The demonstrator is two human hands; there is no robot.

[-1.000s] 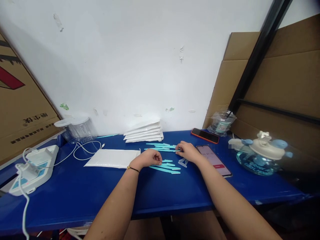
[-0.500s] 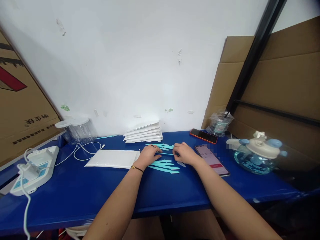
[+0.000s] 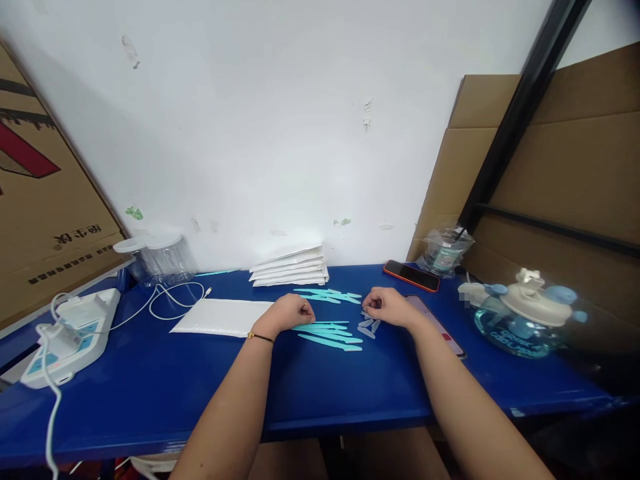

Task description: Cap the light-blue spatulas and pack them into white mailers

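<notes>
Several thin light-blue plastic sticks (image 3: 330, 333) lie on the blue table (image 3: 150, 387), with more of them (image 3: 330, 295) farther back. My left hand (image 3: 287, 312) rests curled on the near group's left ends, fingers closed over one stick. My right hand (image 3: 385, 307) is curled just right of the sticks, fingers pinched above small clear caps (image 3: 369, 327); what it pinches is too small to name.
A white padded envelope (image 3: 220, 317) lies left of my left hand, with a stack of them (image 3: 290, 265) at the wall. A phone (image 3: 411, 275), a second phone under my right wrist, a blue water jug (image 3: 525, 317), clear jars (image 3: 157, 257) and a power strip (image 3: 65, 337) surround the spot.
Both hands drew back toward me from the far sticks. My left hand settled on the near sticks; my right hand moved right, over the small caps.
</notes>
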